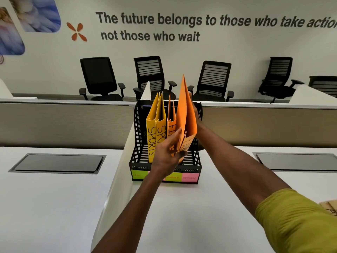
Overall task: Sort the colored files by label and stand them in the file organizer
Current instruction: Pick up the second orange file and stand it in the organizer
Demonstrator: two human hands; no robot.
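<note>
On the white desk (182,207), a black mesh file organizer (137,136) stood against a low partition, with green and pink sticky labels (189,177) across its front lip; their writing was too faint to read. Two yellow files (151,137), marked SPORTS on their spines, stood upright in its left compartments. Just right of them stood an orange file (171,125) whose spine lettering began FI, the rest hidden.

The left hand (166,156) reached in from below, its fingers curled round the lower front corner of a larger orange file (186,114), which was held upright and slightly fanned open above the organizer's right side. The right hand (196,114) was mostly hidden behind that file; only part of it showed at the file's far edge, and whether it gripped or merely steadied the file could not be told. A yellow-green sleeve (291,221) covered the right upper arm. Some tan paper (328,206) lay at the desk's right edge. Black office chairs (99,79) lined the wall behind.
</note>
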